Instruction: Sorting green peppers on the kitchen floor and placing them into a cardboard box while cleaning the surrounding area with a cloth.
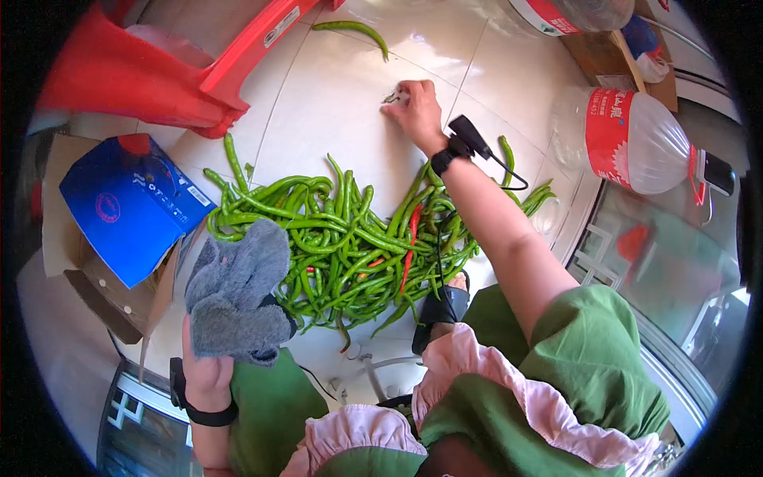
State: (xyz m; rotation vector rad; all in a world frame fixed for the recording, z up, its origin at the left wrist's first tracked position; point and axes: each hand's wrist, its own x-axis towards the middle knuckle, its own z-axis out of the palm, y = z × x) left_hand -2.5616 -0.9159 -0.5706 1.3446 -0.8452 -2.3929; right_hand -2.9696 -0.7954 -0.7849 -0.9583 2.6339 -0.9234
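Note:
A grey plush cloth (238, 292) covers my left hand (205, 334), which hangs low at the left beside a heap of long green chili peppers (346, 250); most of its fingers are hidden. Beyond the heap, my right hand (420, 113) reaches over the tiled floor. Its fingertips close on small whitish-green plant scraps (391, 97), too small to make out fully. A red chili (411, 238) lies among the green ones. Far ahead, a single green chili (356, 28) lies apart on the tiles.
A red plastic stool (179, 83) stands at upper left. Below it is an opened cardboard box (71, 238) with a blue flap (128, 203). Large clear plastic bottles (653, 146) with red labels stand at right. A cable (509, 173) hangs from my right wrist.

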